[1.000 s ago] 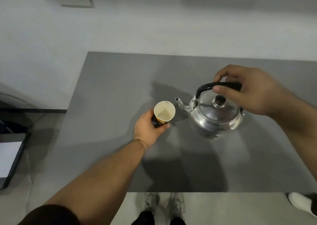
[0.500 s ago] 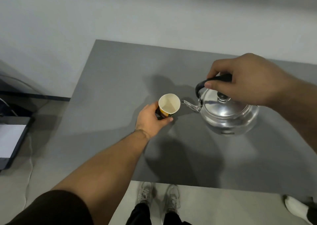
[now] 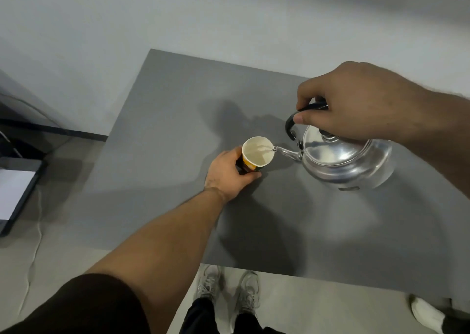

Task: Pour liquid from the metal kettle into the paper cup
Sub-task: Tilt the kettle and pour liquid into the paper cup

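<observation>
A paper cup point(image 3: 257, 153), white inside with a yellow and dark printed wall, stands on the grey table point(image 3: 162, 120). My left hand point(image 3: 227, 174) is wrapped around its lower wall. The shiny metal kettle point(image 3: 343, 159) hangs tilted to the left above the table, held by its black handle in my right hand point(image 3: 356, 104). Its thin spout tip sits at the cup's right rim, and a stream of clear liquid runs from it into the cup. My right hand hides most of the lid knob and the handle.
A white wall runs behind the table. On the floor at the left lies a dark device with a white screen point(image 3: 15, 193) and a thin cable. My own shoes point(image 3: 229, 290) show below the table's near edge, and another person's white shoe point(image 3: 427, 316) at the bottom right.
The kettle has risen, swung left and tipped until its spout reached the cup's rim, and liquid has started to flow. My left hand stayed on the cup.
</observation>
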`<action>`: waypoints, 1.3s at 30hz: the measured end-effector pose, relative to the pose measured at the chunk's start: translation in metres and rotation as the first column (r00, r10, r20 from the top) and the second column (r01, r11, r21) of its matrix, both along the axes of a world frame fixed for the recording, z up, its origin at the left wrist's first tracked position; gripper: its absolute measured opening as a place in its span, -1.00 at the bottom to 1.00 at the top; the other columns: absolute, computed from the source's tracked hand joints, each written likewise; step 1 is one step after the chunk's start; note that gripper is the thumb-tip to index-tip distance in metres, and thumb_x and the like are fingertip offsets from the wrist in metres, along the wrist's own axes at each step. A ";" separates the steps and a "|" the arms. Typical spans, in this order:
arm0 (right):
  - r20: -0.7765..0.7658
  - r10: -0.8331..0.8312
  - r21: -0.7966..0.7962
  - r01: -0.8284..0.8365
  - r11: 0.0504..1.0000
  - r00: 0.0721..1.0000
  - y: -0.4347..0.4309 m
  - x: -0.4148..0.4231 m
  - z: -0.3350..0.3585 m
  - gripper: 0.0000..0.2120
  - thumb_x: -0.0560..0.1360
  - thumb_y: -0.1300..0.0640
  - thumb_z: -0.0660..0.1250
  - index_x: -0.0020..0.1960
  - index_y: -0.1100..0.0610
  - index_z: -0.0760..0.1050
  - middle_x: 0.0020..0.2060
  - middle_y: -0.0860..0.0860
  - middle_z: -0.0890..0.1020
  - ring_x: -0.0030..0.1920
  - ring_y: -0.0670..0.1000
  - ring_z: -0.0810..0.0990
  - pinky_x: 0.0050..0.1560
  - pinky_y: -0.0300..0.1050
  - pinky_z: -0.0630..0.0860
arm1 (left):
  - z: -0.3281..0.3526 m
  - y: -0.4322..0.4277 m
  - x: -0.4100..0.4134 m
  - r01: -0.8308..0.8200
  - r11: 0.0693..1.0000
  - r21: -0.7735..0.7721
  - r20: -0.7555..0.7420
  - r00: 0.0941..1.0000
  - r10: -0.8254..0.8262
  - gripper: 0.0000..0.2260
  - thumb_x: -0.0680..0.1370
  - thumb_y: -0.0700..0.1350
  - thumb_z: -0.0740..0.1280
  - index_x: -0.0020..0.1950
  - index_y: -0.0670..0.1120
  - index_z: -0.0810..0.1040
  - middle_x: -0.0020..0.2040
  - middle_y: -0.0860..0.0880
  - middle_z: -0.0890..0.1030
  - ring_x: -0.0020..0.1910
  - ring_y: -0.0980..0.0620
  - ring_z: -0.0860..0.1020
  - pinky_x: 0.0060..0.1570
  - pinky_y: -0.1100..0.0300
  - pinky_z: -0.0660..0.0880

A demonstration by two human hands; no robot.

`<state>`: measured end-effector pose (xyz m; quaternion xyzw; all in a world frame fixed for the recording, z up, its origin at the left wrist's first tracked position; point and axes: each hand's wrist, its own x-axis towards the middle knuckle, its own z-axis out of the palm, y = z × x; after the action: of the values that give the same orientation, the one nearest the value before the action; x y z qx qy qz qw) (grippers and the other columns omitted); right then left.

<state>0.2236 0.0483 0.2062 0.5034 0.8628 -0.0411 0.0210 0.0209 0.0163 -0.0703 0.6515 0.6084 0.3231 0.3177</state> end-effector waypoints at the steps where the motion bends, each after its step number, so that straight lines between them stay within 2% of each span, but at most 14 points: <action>1: 0.013 0.004 0.005 -0.004 1.000 1.000 0.001 -0.002 0.001 -0.78 0.49 -0.26 0.31 -0.05 -0.15 0.58 -0.31 -0.14 0.61 -0.22 0.02 0.58 -0.24 -0.05 0.48 | 0.000 0.000 0.000 0.002 1.000 0.002 0.004 1.000 -0.002 -0.44 0.32 0.19 0.61 0.27 0.17 0.56 -0.05 0.15 0.58 -0.04 0.11 0.50 -0.07 0.26 0.41; 7: 0.091 0.035 0.040 -0.039 0.998 0.995 0.004 -0.011 0.004 -0.80 0.52 -0.23 0.33 -0.08 -0.13 0.58 -0.35 -0.13 0.57 -0.28 -0.03 0.53 -0.35 -0.12 0.33 | 0.000 0.000 -0.001 0.012 1.000 0.004 0.022 1.000 -0.012 -0.42 0.33 0.19 0.59 0.32 0.21 0.53 0.05 0.06 0.63 -0.01 0.12 0.47 0.00 0.20 0.41; 12: 0.108 0.049 0.063 -0.056 0.996 0.993 0.004 -0.014 0.006 -0.82 0.52 -0.22 0.33 -0.08 -0.13 0.58 -0.33 -0.13 0.58 -0.26 0.00 0.54 -0.37 -0.16 0.29 | 0.002 -0.001 -0.001 0.009 1.000 -0.004 0.030 1.000 -0.009 -0.41 0.34 0.18 0.59 0.33 0.23 0.51 0.07 0.08 0.62 0.05 0.10 0.50 0.01 0.23 0.36; 20: 0.106 0.069 0.087 -0.079 0.993 0.992 0.004 -0.018 0.007 -0.80 0.50 -0.23 0.32 -0.11 -0.13 0.57 -0.33 -0.16 0.56 -0.25 0.04 0.56 -0.30 -0.08 0.41 | 0.001 -0.001 0.000 0.006 1.000 -0.010 0.027 1.000 -0.006 -0.39 0.34 0.19 0.59 0.34 0.23 0.49 0.00 0.19 0.50 0.00 0.16 0.42 0.02 0.23 0.35; 25: 0.113 0.073 0.103 -0.084 0.991 0.991 0.003 -0.021 0.006 -0.81 0.49 -0.22 0.33 -0.13 -0.12 0.58 -0.37 -0.19 0.52 -0.30 -0.02 0.51 -0.39 -0.18 0.26 | 0.001 -0.001 -0.001 0.005 1.000 -0.006 0.023 1.000 -0.005 -0.38 0.33 0.21 0.59 0.34 0.23 0.48 -0.01 0.19 0.50 0.00 0.17 0.42 0.00 0.24 0.35; 28: 0.118 0.076 0.099 -0.088 0.991 0.990 0.003 -0.020 0.005 -0.80 0.50 -0.21 0.33 -0.13 -0.11 0.58 -0.37 -0.19 0.51 -0.33 -0.08 0.47 -0.39 -0.19 0.24 | 0.000 -0.001 -0.001 0.011 1.000 -0.005 0.025 1.000 -0.011 -0.37 0.33 0.22 0.59 0.35 0.24 0.46 0.02 0.16 0.54 0.00 0.16 0.43 -0.03 0.34 0.32; 33: 0.118 0.068 0.101 -0.080 0.992 0.991 0.002 -0.019 0.006 -0.80 0.50 -0.21 0.33 -0.14 -0.11 0.57 -0.37 -0.19 0.51 -0.33 -0.10 0.47 -0.40 -0.19 0.24 | -0.001 0.000 0.000 0.006 1.000 0.001 0.022 1.000 -0.006 -0.39 0.33 0.21 0.58 0.34 0.22 0.50 0.07 0.09 0.61 0.05 0.07 0.50 0.02 0.21 0.37; 36: 0.119 0.062 0.100 -0.074 0.992 0.991 0.002 -0.019 0.005 -0.81 0.50 -0.20 0.34 -0.15 -0.11 0.58 -0.37 -0.19 0.52 -0.33 -0.18 0.44 -0.40 -0.19 0.24 | 0.000 -0.001 0.000 0.008 1.000 0.010 0.024 1.000 -0.008 -0.40 0.34 0.21 0.58 0.34 0.21 0.50 0.03 0.14 0.57 0.03 0.10 0.48 0.02 0.21 0.37; 39: 0.120 0.056 0.100 -0.069 0.993 0.991 0.001 -0.019 0.004 -0.81 0.50 -0.21 0.34 -0.15 -0.11 0.58 -0.37 -0.18 0.53 -0.33 -0.14 0.46 -0.40 -0.18 0.26 | 0.000 -0.001 0.000 0.008 1.000 0.007 0.019 1.000 -0.008 -0.40 0.33 0.21 0.57 0.34 0.21 0.51 0.04 0.12 0.59 0.01 0.12 0.47 0.02 0.19 0.40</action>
<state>0.2050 0.0496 0.2103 0.4781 0.8764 0.0341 0.0466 0.0210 0.0153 -0.0701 0.6520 0.6015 0.3303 0.3225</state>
